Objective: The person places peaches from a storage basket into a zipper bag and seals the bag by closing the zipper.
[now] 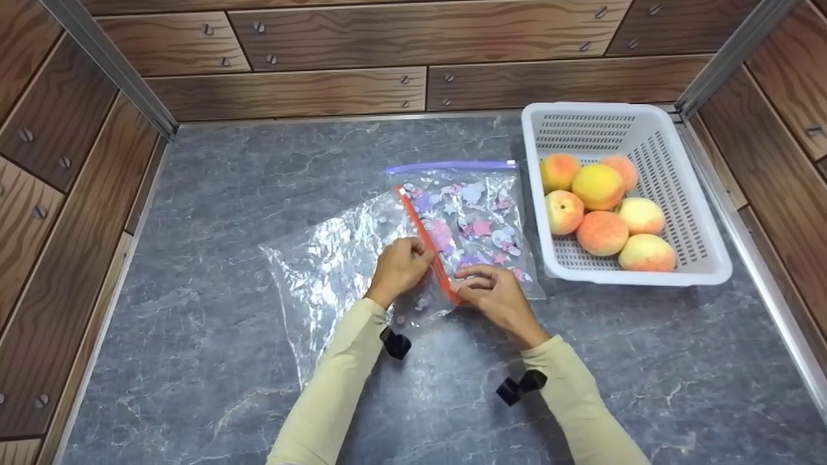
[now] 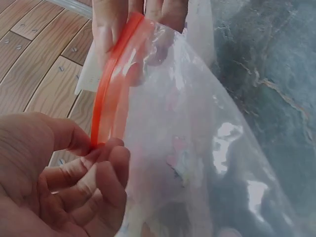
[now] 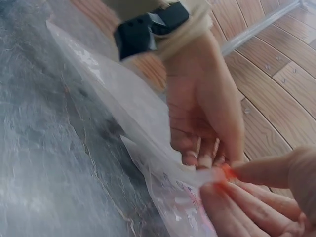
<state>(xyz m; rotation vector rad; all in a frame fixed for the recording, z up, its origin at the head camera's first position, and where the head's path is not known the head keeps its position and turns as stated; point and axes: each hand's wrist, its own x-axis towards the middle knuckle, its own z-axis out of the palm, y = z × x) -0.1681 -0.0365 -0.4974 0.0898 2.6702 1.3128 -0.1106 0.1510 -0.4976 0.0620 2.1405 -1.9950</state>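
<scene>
Between the two hands a clear plastic zip bag point(image 1: 336, 258) has its red zip strip point(image 1: 423, 229) lifted off the table. My left hand point(image 1: 402, 265) pinches that strip near its middle, thumb and forefinger on it in the left wrist view. At the strip's near end my right hand point(image 1: 494, 294) pinches the corner between thumb and fingers. A white slider point(image 1: 402, 191) sits at the strip's far end. Under the red strip, to the right, lies a second clear bag point(image 1: 481, 226) printed with pink and purple figures, its purple zip strip point(image 1: 452, 166) toward the back.
A white slotted basket point(image 1: 701, 258) at the right holds several peaches point(image 1: 602, 234). Wood-patterned panels point(image 1: 336, 39) enclose the grey marbled table point(image 1: 213, 174) at the back and sides. Black wrist cameras point(image 1: 395, 343) are strapped on both sleeves.
</scene>
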